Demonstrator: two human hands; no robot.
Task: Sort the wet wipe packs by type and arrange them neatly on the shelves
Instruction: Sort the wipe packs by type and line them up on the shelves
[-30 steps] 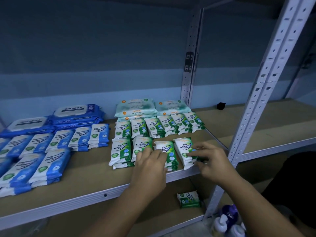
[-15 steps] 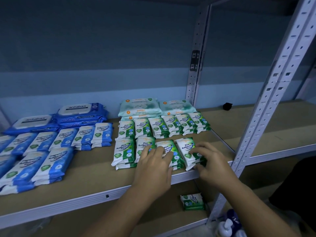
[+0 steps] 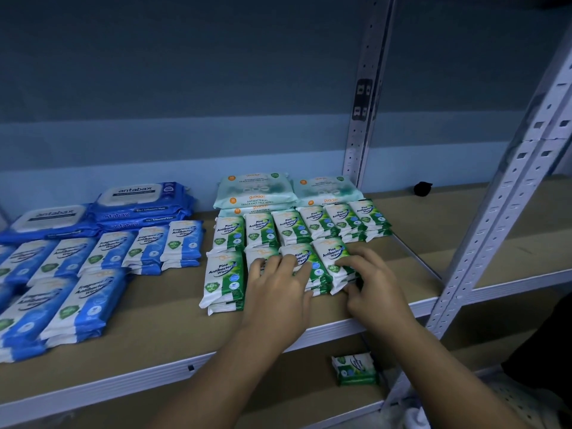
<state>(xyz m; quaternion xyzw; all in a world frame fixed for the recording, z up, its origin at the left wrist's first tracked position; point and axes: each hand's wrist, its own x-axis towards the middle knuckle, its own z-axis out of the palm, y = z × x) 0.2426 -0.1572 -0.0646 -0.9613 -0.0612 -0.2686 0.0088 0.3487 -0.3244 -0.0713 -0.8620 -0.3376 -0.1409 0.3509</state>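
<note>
I judge the step to be squaring the front row of green packs [image 3: 226,274] at frame centre: left hand [image 3: 278,286] flat on them, right hand [image 3: 374,283] pinching the rightmost stack [image 3: 332,255]; the stray pack [image 3: 354,368] at lower right wants fetching next.

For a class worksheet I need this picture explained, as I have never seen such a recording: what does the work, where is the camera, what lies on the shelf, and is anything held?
There is no machine: a person's two bare hands do the work. The single camera is worn on the head, looking down. On the shelf lie green pine packs in two rows, blue fragrance packs to their left, and antabax packs and guardian packs at the back. A lone green pack lies on the lower shelf. The left hand rests flat on the front row; the right hand grips the rightmost front stack, not lifted.
</note>
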